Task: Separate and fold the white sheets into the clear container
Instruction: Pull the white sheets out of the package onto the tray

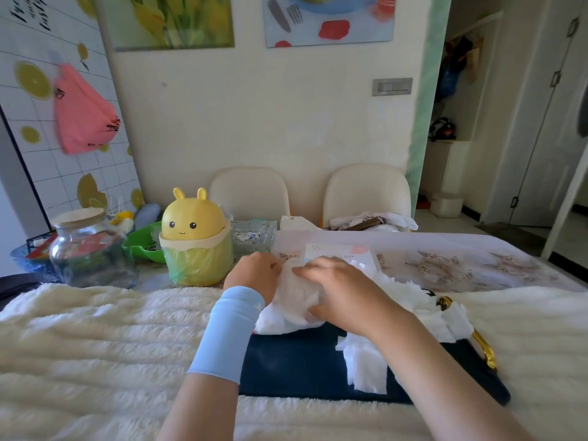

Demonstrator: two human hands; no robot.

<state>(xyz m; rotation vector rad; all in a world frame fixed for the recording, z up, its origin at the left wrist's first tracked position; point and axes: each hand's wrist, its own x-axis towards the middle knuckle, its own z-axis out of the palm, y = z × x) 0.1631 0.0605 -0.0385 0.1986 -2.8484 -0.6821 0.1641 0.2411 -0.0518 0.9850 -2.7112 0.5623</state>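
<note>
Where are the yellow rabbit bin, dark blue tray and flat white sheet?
Yellow rabbit bin [192, 222]: head view, domed lid.
Dark blue tray [286, 361]: head view, bare surface.
Flat white sheet [366, 367]: head view, its middle.

White tiled lemon-print wall panel [47, 23], ten o'clock: black brush lettering, unreadable.
Pink plastic bag [82, 113], nine o'clock: black marks, unreadable.
White flat packet [342, 255], centre: blurred print, unreadable.

Patterned table [477, 265] — fluffy cream blanket [95, 329] over its near part, yellow bin [194, 243], glass jar [86, 253].
</note>
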